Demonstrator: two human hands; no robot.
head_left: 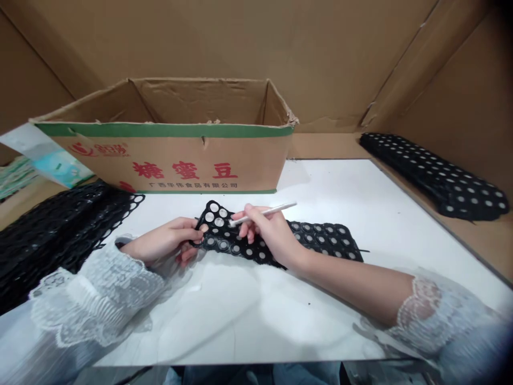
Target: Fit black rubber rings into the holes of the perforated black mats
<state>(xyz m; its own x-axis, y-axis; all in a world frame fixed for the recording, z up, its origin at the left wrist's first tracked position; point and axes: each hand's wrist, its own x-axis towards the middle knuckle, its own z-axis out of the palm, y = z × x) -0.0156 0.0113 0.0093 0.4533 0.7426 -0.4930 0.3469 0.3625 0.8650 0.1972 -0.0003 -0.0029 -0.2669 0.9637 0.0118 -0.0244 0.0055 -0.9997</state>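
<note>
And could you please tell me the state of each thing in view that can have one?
Black dotted strip: gripped at its left end
White stick: held, slanted
Left hand: closed on the strip
Right hand: closed around the stick
Cardboard box: upright, open-topped
Black perforated sheets: heaped
Far-right dotted bundle: lying down, untouched

The strip (pixel 256 255) lies before the carton (pixel 180 147), between left pile (pixel 52 230) and right stack (pixel 433 174).

1 cardboard box (pixel 180 151) stands open — green-banded, red-lettered.
</note>
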